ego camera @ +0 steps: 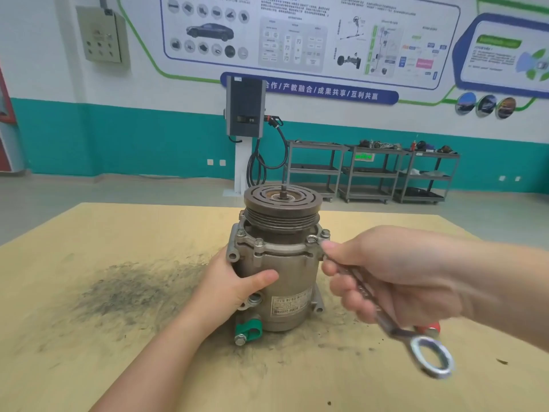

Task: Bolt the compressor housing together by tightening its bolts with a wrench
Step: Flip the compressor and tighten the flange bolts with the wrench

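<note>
Head view: your left hand wraps the compressor, which stands upright mid-table, pulley on top. Your right hand grips the wrench by its shank, ring end trailing down toward you. Its working end sits by the flange bolt on the right side, so that bolt looks like the next to turn. Whether it's seated, I can't tell.
</note>
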`<state>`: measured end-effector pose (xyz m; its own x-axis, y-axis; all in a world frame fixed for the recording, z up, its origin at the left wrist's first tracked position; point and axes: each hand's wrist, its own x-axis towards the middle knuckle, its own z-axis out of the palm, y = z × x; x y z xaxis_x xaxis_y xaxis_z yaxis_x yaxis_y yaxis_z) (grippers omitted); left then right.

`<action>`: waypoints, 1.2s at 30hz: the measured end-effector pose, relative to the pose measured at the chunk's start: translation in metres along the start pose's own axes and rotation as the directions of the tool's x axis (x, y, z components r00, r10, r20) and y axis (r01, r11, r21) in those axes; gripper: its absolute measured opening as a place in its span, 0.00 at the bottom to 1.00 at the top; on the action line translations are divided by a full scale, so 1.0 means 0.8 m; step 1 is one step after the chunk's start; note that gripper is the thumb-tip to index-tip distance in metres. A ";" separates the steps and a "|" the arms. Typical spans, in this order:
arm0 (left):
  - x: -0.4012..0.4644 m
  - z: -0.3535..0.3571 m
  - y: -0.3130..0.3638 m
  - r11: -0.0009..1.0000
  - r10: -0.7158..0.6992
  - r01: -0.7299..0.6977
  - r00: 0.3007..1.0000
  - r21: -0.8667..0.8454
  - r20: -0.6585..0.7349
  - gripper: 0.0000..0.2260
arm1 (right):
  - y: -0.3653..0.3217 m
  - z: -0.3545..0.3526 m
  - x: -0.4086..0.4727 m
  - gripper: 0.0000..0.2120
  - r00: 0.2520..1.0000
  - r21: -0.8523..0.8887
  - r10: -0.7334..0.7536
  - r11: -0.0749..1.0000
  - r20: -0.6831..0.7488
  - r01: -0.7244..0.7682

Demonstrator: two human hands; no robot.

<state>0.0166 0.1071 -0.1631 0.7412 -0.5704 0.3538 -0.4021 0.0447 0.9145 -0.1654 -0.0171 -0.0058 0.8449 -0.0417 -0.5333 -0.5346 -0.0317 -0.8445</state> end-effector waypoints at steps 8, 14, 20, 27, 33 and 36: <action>0.002 0.001 -0.010 0.999 0.008 -0.009 1.000 -0.031 -0.014 0.23 | -0.004 0.026 -0.008 0.17 0.971 0.364 -0.206 0.901 -0.118 0.235; -0.003 0.003 0.003 0.997 0.013 -0.014 1.000 -0.074 -0.013 0.28 | -0.009 -0.044 -0.020 0.22 0.941 -0.541 -0.205 0.840 -0.268 0.029; -0.005 0.003 0.006 0.996 0.017 -0.019 1.000 -0.083 -0.024 0.27 | -0.039 -0.076 0.001 0.21 0.972 -0.688 -0.045 0.714 -0.231 -0.130; -0.006 0.004 0.005 0.993 0.023 -0.027 0.999 -0.115 -0.033 0.32 | -0.068 -0.094 0.024 0.21 0.991 -0.732 0.108 0.668 -0.080 -0.132; -0.004 0.004 0.003 0.994 0.034 -0.038 0.999 -0.106 -0.041 0.33 | -0.069 -0.111 0.025 0.19 0.991 -0.717 0.121 0.686 -0.052 -0.121; -0.004 0.003 0.001 0.994 0.028 -0.031 0.999 -0.104 -0.037 0.33 | -0.059 -0.118 0.029 0.20 0.956 -0.863 0.231 0.431 -0.179 -0.265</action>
<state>0.0127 0.1071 -0.1639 0.7491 -0.5385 0.3859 -0.3669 0.1477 0.9185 -0.1220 -0.1110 0.0264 0.6813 -0.2255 -0.6964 -0.4701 -0.8641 -0.1800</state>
